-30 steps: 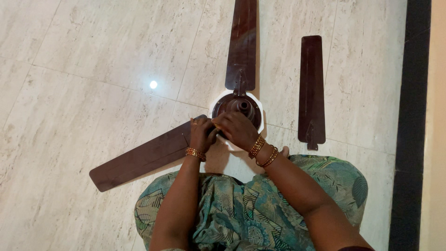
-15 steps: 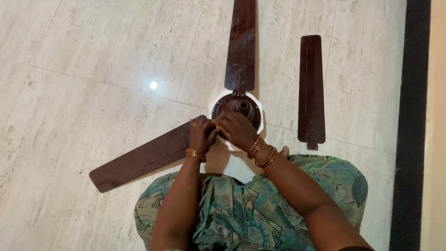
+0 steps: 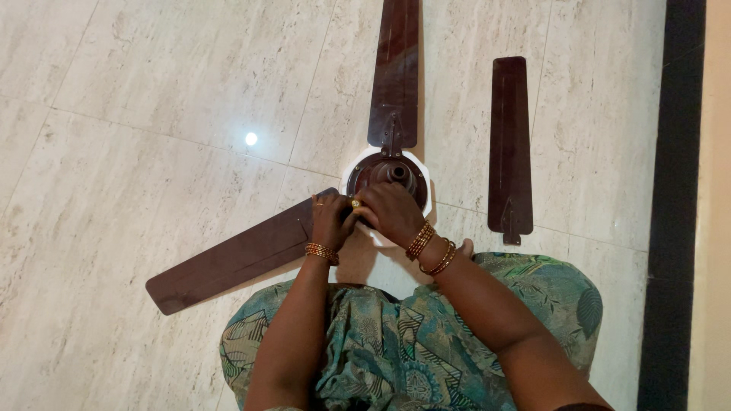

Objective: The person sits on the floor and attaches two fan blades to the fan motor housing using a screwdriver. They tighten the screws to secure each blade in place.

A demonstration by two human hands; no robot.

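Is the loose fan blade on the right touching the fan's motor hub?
Apart. The head view shows bare floor between the loose blade and the motor hub.

1. The floor (image 3: 137,91) on the left side is wide and bare, so a hand could move there freely.
2. A long brown blade (image 3: 236,255) lies slanting across the floor on the lower left. It blocks the way from the left towards the fan middle (image 3: 392,176).
3. Another blade (image 3: 396,68) runs straight up from the fan middle and splits the top floor into two parts.
4. A loose blade (image 3: 510,144) lies by itself on the right. A strip of bare floor sits between it and the upright blade.
5. The left hand (image 3: 329,217) and right hand (image 3: 392,213) sit close together at the fan middle, so little room is left there.
6. The lap in green cloth (image 3: 411,342) fills the bottom.
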